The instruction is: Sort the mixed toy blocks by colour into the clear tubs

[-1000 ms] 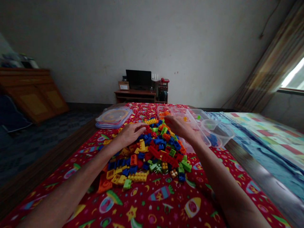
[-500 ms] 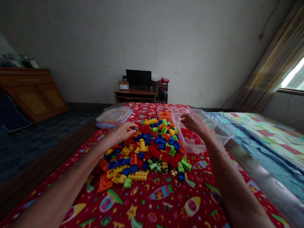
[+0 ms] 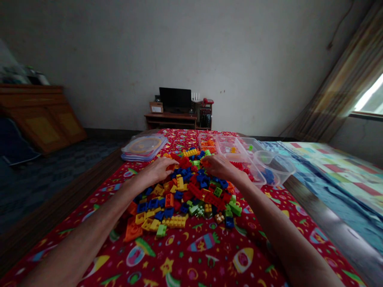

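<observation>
A heap of toy building bricks [image 3: 179, 195] in red, blue, yellow, green and orange lies on the red patterned cloth [image 3: 185, 259]. At the heap's far left side, my left hand [image 3: 160, 169] has its fingers curled around the bricks, with orange showing by the fingertips. My right hand [image 3: 221, 167] reaches into the far right side, fingers bent down and pressed together; what lies under them is hidden. Just beyond it stands a clear divided container [image 3: 229, 139], holding red bricks [image 3: 245, 169], orange bricks [image 3: 208, 144], a yellow brick [image 3: 233, 150] and a green brick [image 3: 250, 147].
A clear round-ended container [image 3: 289, 169] on the right holds blue bricks [image 3: 269, 175]. Stacked clear lids [image 3: 143, 147] lie at the far left of the cloth. Beyond the table are a monitor [image 3: 175, 99] on a desk and, to the right, a bed [image 3: 335, 175].
My right hand has moved left from above the clear container down to the heap. A yellow brick now shows in the container. My left hand has shifted slightly right, its fingers closing in.
</observation>
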A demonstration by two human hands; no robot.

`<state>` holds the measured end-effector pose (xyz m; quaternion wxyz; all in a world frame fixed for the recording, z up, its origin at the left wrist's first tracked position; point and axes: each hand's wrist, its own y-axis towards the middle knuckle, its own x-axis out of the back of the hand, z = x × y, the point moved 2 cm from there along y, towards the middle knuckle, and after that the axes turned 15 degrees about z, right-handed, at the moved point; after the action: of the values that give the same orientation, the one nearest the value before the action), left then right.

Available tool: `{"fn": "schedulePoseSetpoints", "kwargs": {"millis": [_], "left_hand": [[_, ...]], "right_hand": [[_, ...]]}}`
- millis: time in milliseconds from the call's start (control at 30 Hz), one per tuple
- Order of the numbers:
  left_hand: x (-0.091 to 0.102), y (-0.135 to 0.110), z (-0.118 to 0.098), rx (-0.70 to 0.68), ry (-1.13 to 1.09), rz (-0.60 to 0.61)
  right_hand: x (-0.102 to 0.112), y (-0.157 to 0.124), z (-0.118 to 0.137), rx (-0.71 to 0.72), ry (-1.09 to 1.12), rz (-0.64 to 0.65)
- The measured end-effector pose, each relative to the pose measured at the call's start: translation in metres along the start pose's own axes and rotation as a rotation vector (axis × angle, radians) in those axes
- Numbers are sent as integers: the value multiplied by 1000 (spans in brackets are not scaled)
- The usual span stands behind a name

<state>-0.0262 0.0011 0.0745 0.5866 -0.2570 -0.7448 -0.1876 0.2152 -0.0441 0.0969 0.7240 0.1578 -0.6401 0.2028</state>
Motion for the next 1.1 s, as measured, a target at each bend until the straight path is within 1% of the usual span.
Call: {"fn": "schedulePoseSetpoints", "kwargs": {"millis": [100,133,200,267,333,433,500,600,667,733,800,867,967,1033,1100], "left_hand": [[3,-1,0,-6,-106,-74],[5,-1,-1,-4,-145,-102],[9,-2,-3,-10,-227,-155],[11,-2,-8,-26,-334,-176],[11,-3,-16,-49,-492,-144],[4,-3,-31,-70,-754,-78],[-3,0,-38,-83,-887,-42],[-12,6,-43,-90,-981,-25],[-14,9,-43,-83,-978,-69],[-12,9,-42,-79,-960,-118],[-7,6,-40,-80,-948,-149],[2,2,-33,-75,-889,-167],[18,-6,-13,-15,-631,-217],[26,-11,5,52,-443,-246],[30,-14,22,103,-314,-246]], "right_hand": [[6,2,0,37,183,-150],[8,3,1,46,227,-182],[9,5,3,61,278,-207],[9,5,7,82,311,-198],[9,4,13,116,366,-164],[6,1,27,193,422,-92],[5,-2,37,245,374,-59],[3,-6,46,297,259,-48],[2,-7,45,296,232,-53],[2,-6,40,264,237,-75],[5,-4,30,211,254,-119],[11,2,19,158,248,-180],[30,21,-3,36,171,-264],[47,41,-23,-70,97,-292],[64,64,-44,-173,36,-319]]}}
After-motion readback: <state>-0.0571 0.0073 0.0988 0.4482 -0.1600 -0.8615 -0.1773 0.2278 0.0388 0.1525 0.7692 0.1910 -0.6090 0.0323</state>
